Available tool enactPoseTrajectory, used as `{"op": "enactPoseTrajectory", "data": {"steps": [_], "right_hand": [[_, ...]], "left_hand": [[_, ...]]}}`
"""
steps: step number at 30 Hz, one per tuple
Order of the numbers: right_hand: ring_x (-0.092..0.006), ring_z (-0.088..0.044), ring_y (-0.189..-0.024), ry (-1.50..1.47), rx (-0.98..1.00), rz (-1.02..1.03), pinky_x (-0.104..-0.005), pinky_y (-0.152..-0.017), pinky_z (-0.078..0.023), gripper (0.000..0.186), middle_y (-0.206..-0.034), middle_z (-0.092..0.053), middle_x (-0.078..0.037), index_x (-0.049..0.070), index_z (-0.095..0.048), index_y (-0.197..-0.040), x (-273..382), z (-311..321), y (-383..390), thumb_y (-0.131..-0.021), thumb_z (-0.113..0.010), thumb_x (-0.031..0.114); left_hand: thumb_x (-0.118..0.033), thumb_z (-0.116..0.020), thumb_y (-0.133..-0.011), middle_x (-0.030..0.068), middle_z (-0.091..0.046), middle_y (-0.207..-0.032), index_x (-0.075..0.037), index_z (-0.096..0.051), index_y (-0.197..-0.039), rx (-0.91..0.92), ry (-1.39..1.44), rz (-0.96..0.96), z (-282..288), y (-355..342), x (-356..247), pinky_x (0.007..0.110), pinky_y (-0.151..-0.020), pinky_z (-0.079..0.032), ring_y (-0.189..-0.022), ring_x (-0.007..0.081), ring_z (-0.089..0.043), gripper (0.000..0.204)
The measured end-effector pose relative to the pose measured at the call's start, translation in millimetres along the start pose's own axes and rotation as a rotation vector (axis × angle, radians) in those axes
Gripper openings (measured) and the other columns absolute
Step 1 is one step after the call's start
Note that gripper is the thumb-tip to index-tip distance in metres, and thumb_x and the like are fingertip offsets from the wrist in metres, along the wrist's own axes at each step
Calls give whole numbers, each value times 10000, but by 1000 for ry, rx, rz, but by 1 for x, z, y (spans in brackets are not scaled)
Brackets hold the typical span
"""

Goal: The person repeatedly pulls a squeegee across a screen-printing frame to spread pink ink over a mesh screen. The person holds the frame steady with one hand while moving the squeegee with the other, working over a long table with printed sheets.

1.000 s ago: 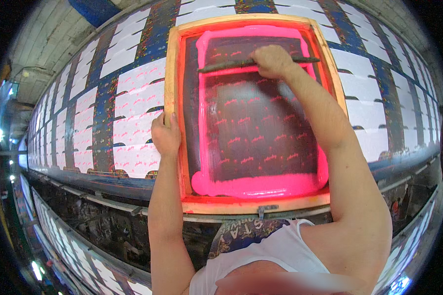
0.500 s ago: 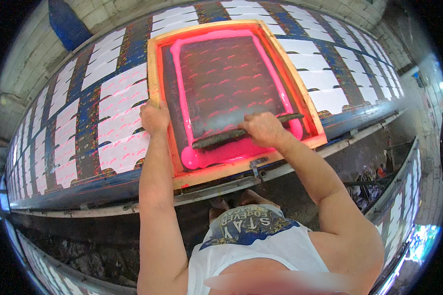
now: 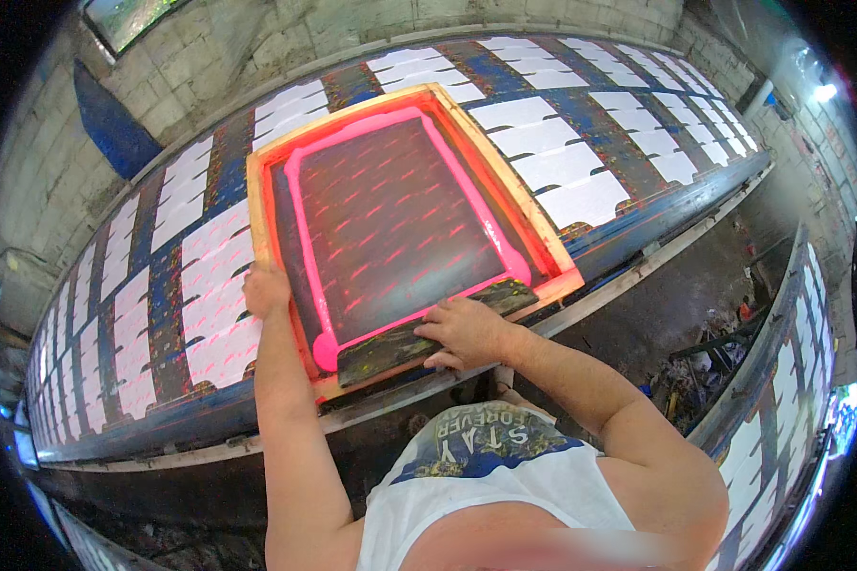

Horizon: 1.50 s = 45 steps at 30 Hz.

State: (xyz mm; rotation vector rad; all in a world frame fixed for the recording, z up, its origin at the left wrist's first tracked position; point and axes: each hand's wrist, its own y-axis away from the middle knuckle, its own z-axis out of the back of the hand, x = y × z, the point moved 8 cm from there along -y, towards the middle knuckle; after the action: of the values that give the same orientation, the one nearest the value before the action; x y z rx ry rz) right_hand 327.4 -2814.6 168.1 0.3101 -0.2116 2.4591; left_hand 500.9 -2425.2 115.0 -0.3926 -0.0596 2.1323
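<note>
Left hand (image 3: pixel 265 288): fingers curled over the wooden screen frame's (image 3: pixel 505 181) left rail, steadying it on the worktop (image 3: pixel 114 371).
Right hand (image 3: pixel 467 333): pressed flat on the squeegee (image 3: pixel 390 344), at the frame's near end.
Pink ink (image 3: pixel 326 354): pooled beside the squeegee's left end.

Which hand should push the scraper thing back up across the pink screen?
Probably the right hand: it already rests on the squeegee at the near end of the printing screen. The left hand grips the wooden frame's side.

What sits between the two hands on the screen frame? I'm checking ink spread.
In the head view, between the left hand and right hand: the frame's near corner, pink ink and the squeegee.
</note>
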Motion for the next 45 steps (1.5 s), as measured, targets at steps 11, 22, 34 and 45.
{"op": "enactPoseTrajectory", "data": {"steps": [11, 22, 34, 45], "right_hand": [[-402, -710, -1227, -227, -576, -261, -526, -1112, -542, 397, -1288, -770, -195, 44, -769, -1304, -188, 101, 117, -914, -840, 78], [-473, -640, -1347, -230, -421, -714, -532, -1191, -503, 732, -1441, -689, -274, -8, -610, -1531, -317, 51, 96, -862, -877, 128], [-426, -717, -1200, -181, -488, -774, -507, -1054, -584, 623, -1254, -756, -210, 59, -702, -1445, -327, 69, 65, -829, -792, 83], [-434, -713, -1121, -154, -506, -700, -526, -1020, -587, 585, -1151, -742, -201, 76, -715, -1425, -351, 149, 85, -842, -756, 92]], "left_hand": [[-610, -622, -1075, 261, -790, -1183, 30, -730, -1222, -49, -241, 69, -11, -7, 3, 589, -929, -631, -1093, 452, -787, 665], [-591, -717, -1029, 298, -773, -1198, 52, -759, -1192, 56, -94, 122, -8, -12, 9, 601, -980, -595, -1115, 492, -763, 664], [-410, -908, -884, 291, -796, -1044, 49, -819, -1093, 100, 184, 125, -27, -22, 37, 554, -910, -594, -984, 449, -784, 513], [-225, -931, -859, 136, -829, -866, 65, -850, -995, 185, 478, 104, -36, -41, 18, 414, -771, -601, -784, 213, -764, 331]]}}
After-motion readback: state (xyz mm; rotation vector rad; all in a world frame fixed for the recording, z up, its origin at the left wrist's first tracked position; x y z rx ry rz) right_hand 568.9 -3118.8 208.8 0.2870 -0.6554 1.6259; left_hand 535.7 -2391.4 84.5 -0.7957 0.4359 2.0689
